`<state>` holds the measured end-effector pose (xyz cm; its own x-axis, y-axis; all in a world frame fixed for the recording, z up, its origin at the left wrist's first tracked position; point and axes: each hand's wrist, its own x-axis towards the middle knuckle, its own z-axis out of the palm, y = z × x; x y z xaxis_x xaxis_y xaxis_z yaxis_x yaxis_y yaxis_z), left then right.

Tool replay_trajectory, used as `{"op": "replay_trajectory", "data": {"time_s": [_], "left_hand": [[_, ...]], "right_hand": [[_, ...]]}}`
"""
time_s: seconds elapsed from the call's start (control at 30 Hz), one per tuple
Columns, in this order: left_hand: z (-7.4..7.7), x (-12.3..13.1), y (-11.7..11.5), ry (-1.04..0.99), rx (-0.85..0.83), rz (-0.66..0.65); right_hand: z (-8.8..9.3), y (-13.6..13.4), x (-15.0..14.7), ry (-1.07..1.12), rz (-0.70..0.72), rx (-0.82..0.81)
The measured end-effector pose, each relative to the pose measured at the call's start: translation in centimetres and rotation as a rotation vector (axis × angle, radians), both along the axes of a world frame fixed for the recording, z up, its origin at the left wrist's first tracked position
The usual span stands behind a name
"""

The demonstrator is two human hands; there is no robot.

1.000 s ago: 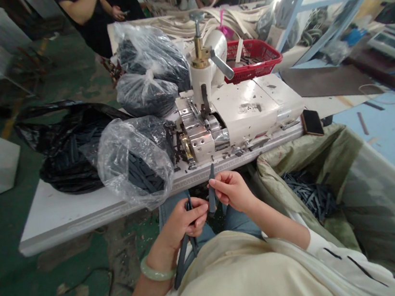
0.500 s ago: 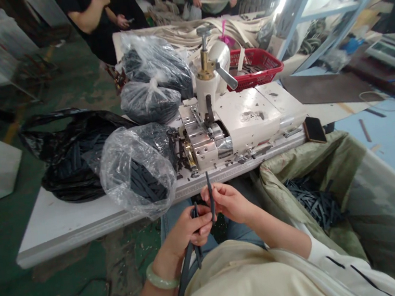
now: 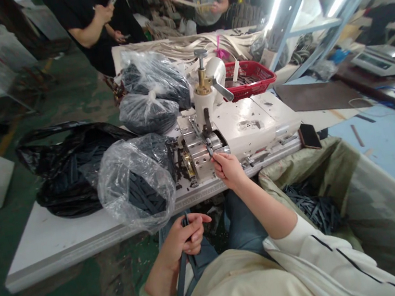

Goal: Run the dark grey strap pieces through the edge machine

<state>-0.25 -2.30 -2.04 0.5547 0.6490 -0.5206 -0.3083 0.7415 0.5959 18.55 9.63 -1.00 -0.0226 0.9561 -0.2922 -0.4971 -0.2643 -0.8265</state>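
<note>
Head view: left hand (image 3: 182, 239) closed around dark strips (image 3: 182, 286); right hand (image 3: 227, 170), finger and thumb together, pinching a small strip (image 3: 210, 149) at the white machine (image 3: 248, 124).

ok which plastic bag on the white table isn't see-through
The black plastic bag at the left end of the table; the three clear plastic bags show dark strips inside.

The right hand (image 3: 227, 169) is pinching a dark strip (image 3: 209, 147) at the metal head (image 3: 200, 156) of a white machine (image 3: 245, 122), while the left hand (image 3: 182, 240) is gripping a longer strip (image 3: 182, 286) over the lap, near a clear bag (image 3: 133, 185) lying on the table (image 3: 51, 250).
</note>
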Motion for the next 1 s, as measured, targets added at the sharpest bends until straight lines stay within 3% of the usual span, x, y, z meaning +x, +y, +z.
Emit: {"op": "replay_trajectory", "data": {"time_s": [0.17, 0.3, 0.4, 0.53, 0.6, 0.63, 0.7, 0.8, 0.87, 0.93, 1.0], "left_hand": [[0.1, 0.0, 0.1, 0.013, 0.001, -0.006], [0.4, 0.2, 0.2, 0.022, 0.003, -0.010], [0.5, 0.3, 0.2, 0.011, 0.000, -0.004], [0.2, 0.5, 0.0, -0.027, 0.001, -0.018], [0.0, 1.0, 0.1, -0.062, -0.009, -0.040], [-0.1, 1.5, 0.3, -0.079, -0.013, -0.033], [-0.3, 2.6, 0.5, -0.102, -0.010, 0.030], [-0.3, 4.7, 0.9, -0.080, 0.044, 0.220], [-0.2, 5.6, 0.9, -0.010, 0.122, 0.354], [0.0, 5.9, 0.7, 0.080, 0.209, 0.468], [0.2, 5.5, 0.4, 0.141, 0.266, 0.552]], "right_hand": [[0.2, 0.4, -0.6, 0.056, -0.053, -0.041], [0.3, 0.4, 0.0, 0.122, -0.187, -0.026], [0.4, -1.5, 4.4, 0.182, -0.366, 0.106], [-0.9, -7.3, 14.1, 0.354, -0.745, 0.278], [-2.3, -10.7, 16.6, 0.381, -0.729, 0.194], [-2.9, -12.2, 16.6, 0.372, -0.685, 0.124], [-4.0, -14.8, 14.0, 0.334, -0.431, -0.035], [-4.4, -17.2, 6.7, 0.247, 0.227, -0.200], [-4.2, -18.0, 2.2, 0.206, 0.547, -0.235], [-4.0, -18.3, -0.6, 0.188, 0.678, -0.292], [-4.1, -18.5, -1.7, 0.196, 0.686, -0.352]]}}
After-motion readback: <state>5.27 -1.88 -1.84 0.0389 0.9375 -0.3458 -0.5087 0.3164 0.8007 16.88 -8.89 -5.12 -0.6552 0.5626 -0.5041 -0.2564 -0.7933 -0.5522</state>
